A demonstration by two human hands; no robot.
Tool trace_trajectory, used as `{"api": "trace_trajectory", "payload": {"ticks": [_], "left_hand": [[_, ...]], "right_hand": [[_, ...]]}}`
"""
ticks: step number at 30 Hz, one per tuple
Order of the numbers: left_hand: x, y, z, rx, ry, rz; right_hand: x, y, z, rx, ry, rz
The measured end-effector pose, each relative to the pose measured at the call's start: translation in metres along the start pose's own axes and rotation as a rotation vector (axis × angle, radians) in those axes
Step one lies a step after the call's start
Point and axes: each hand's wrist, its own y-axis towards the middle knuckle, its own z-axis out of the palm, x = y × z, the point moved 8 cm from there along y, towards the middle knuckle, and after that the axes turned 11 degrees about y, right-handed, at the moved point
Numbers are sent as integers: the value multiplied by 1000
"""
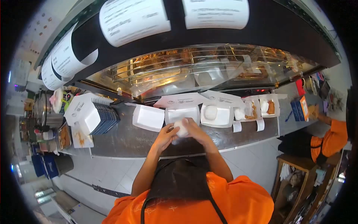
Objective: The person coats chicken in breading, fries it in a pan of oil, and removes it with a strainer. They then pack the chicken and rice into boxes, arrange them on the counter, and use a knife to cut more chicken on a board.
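Between my two hands is a round white packet (181, 128) that looks like wrapped rice. My left hand (165, 138) curls its fingers around the near left side. On the other side my right hand (195, 130) closes over it. Both are just in front of an open white food box (182, 113), whose front edge they partly cover. To the left lies another open box (148, 117) with nothing in it. A box (225, 116) on the right holds a similar round white packet (211, 112).
Farther right, two boxes hold white packets and fried food (271, 107), with paper slips (260, 124) at their fronts. Stacked folded boxes (89, 114) stand at left. A glass display case (179, 71) runs behind the steel counter (123, 140). A co-worker (330, 138) is at far right.
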Motion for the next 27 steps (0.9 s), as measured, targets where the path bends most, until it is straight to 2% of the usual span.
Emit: {"api": "trace_trajectory", "payload": {"ticks": [1,3,4,6,7,8,10,12,13,14,16,18,20,21,22,24,26,27], "left_hand": [[-1,6,-4,-21,-2,0],[-20,10,-45,-366,445,135],[-18,12,-56,-391,443,136],[-54,-12,-62,-923,1282,627],[-41,0,-68,-852,1240,715],[-34,6,-68,-853,1241,713],[5,39,-72,-491,1024,335],[8,43,-67,-543,1069,336],[13,44,-68,-615,1143,366],[11,41,-64,-686,1214,397],[12,37,-65,-721,1145,448],[15,37,-75,-688,1135,443],[14,29,-87,-704,1127,409],[12,24,-90,-707,1118,420],[9,21,-94,-708,1109,434],[9,22,-95,-638,1095,421],[9,30,-91,-558,1020,477],[10,35,-89,-530,1015,488]], "right_hand": [[-12,9,6,19,5,8],[-23,31,-1,-150,-9,-11],[-41,49,-1,-125,-7,-7],[-63,81,-14,-214,-481,-181],[-69,87,-12,-209,-481,-182],[-76,91,-2,-166,-452,-179],[-79,87,6,-116,-427,-171],[-62,78,25,-60,-707,-301],[-50,70,29,-61,-859,-278],[-48,69,30,-47,-866,-278],[-48,69,24,-78,-954,-228],[-50,73,23,-36,-998,-198],[-47,70,16,-143,-1005,-172],[-53,72,16,-30,-993,-82],[-45,63,17,-38,-1000,-74],[-28,41,36,122,-1084,-105],[-45,47,31,132,-1062,-71],[-53,52,30,129,-1059,-134]]}}
